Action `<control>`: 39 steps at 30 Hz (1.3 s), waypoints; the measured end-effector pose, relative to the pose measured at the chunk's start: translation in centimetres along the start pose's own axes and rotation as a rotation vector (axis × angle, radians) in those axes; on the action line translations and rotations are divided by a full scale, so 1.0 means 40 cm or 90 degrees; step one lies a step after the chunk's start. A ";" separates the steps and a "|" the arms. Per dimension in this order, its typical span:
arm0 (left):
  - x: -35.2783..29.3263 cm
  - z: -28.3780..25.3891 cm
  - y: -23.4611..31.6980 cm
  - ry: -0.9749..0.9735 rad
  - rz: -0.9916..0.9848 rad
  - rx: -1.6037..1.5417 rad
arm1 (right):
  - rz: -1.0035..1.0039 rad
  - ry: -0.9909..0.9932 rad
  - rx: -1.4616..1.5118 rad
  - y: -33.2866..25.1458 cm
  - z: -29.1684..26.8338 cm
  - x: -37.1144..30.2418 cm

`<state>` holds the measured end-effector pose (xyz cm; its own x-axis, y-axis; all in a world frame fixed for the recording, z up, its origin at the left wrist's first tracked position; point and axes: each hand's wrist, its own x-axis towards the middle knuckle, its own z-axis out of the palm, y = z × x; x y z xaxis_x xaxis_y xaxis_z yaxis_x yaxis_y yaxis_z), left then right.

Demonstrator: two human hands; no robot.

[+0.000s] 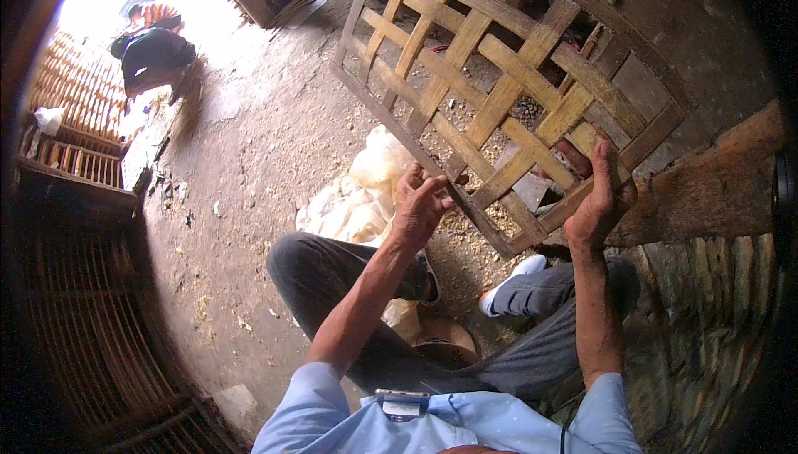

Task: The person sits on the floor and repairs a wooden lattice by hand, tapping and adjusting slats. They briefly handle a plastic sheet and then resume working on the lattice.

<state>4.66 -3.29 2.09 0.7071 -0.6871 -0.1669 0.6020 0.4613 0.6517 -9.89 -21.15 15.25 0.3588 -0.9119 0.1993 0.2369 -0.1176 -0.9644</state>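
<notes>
A framed panel of wide, flat yellow-brown strips, woven into an open lattice [495, 109], is held tilted in front of me. My left hand [420, 205] has its fingers bent at the panel's left frame edge, close to the near corner. On the near right side, my right hand [603, 196] grips the frame, its thumb on top of the strips. Some fingers of that hand show through the gaps beneath. The far edge of the panel runs past the top of the view.
A pale crumpled plastic sack [362, 196] lies on the debris-strewn floor [224, 246] beside my knee. A thick wooden beam [706, 176] stands at right. Slatted bamboo panels [91, 329] line the left. Another person [156, 51] bends over near the bright opening.
</notes>
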 end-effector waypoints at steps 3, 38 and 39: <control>0.000 0.027 0.019 0.034 -0.006 0.066 | -0.059 0.006 -0.038 0.001 -0.008 0.009; 0.027 -0.011 0.043 -0.053 -0.100 0.118 | 0.131 0.023 0.047 0.018 -0.039 0.029; 0.033 -0.004 0.064 -0.015 -0.073 0.132 | 0.126 0.052 0.023 0.011 -0.030 0.027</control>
<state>7.21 -2.91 3.41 0.6289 -0.7419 -0.2326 0.5871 0.2570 0.7677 -10.48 -22.65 14.83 0.3269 -0.9450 -0.0093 0.2014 0.0793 -0.9763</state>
